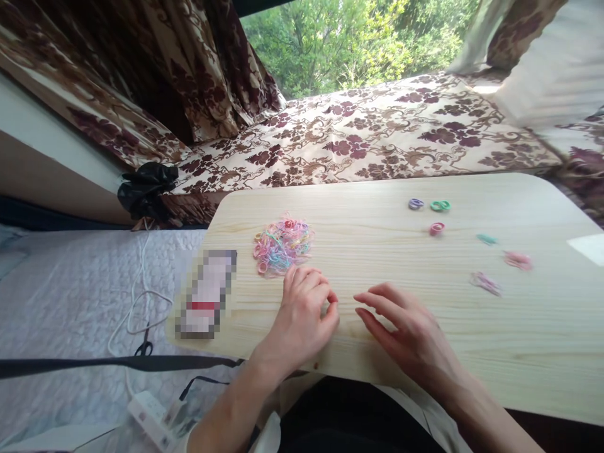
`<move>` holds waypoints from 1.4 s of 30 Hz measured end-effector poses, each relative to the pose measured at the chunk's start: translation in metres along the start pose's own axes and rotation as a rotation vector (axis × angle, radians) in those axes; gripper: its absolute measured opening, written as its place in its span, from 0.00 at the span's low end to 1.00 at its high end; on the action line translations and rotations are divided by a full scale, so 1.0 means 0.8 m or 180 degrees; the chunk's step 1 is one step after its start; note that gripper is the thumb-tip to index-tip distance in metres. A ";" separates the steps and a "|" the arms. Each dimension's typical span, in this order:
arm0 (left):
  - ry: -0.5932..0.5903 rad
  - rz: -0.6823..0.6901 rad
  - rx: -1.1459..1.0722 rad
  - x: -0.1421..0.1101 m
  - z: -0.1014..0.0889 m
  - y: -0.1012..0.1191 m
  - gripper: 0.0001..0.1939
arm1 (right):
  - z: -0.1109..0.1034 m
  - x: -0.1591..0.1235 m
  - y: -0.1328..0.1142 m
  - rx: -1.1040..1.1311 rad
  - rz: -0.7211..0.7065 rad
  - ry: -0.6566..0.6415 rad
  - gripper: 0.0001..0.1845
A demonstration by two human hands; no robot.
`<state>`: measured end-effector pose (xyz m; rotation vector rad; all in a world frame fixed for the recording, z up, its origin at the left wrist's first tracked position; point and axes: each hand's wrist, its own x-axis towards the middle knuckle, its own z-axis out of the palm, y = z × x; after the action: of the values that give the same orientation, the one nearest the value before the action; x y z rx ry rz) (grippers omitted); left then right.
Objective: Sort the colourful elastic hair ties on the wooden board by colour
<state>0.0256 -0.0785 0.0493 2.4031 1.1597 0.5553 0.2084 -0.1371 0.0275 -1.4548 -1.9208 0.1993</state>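
A tangled pile of small, colourful elastic bands lies on the left half of the wooden table. My left hand is just in front of the pile, with its fingers curled and thumb and forefinger brought together; whatever may be between them is too small or hidden to make out. To its right, my right hand hovers over the table with thumb and fingers apart and nothing visible in them. Farther right lie a purple hair tie, a green hair tie, a pink hair tie and small bunches of thin bands in teal, pink and lilac.
A pixelated, phone-shaped object rests at the table's left end. A white sheet-like patch is at the right edge. Behind the table runs a floral-covered window ledge. A white cable and a power strip lie at left.
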 end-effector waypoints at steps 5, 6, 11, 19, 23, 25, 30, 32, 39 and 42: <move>-0.0193 0.0128 0.0087 0.001 0.004 0.007 0.06 | 0.000 -0.004 0.002 -0.0035 -0.0091 0.0030 0.09; -0.0211 0.0148 0.0088 0.002 0.004 0.008 0.06 | 0.000 -0.005 0.002 -0.0045 -0.0101 0.0038 0.09; -0.0212 0.0158 -0.0083 0.004 0.005 0.013 0.06 | -0.001 -0.006 0.003 -0.0043 -0.0066 0.0075 0.07; 0.0236 0.0051 0.0013 0.005 0.006 -0.009 0.05 | -0.013 -0.016 0.011 0.0083 0.0458 0.0153 0.08; 0.0476 -0.0011 0.0210 0.003 0.007 -0.024 0.05 | -0.034 -0.030 0.032 -0.0112 0.0801 0.0292 0.07; 0.0551 -0.0052 0.0309 0.002 0.007 -0.029 0.05 | -0.048 -0.037 0.046 -0.0314 0.0940 0.0420 0.07; 0.0614 -0.0104 0.0543 0.001 0.007 -0.032 0.05 | -0.087 -0.055 0.080 -0.0886 0.1262 0.0719 0.08; 0.0624 -0.0117 0.0579 0.001 0.007 -0.032 0.05 | -0.099 -0.059 0.090 -0.1097 0.1376 0.0798 0.09; 0.0604 -0.0180 0.0569 0.001 0.008 -0.031 0.05 | -0.114 -0.063 0.115 -0.1648 0.1620 0.0774 0.11; 0.0605 -0.0194 0.0531 0.000 0.009 -0.032 0.05 | -0.114 -0.062 0.119 -0.1709 0.1643 0.0668 0.12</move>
<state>0.0130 -0.0649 0.0298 2.4868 1.4049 0.7054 0.3447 -0.1735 0.0239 -2.2166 -1.4538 -0.2510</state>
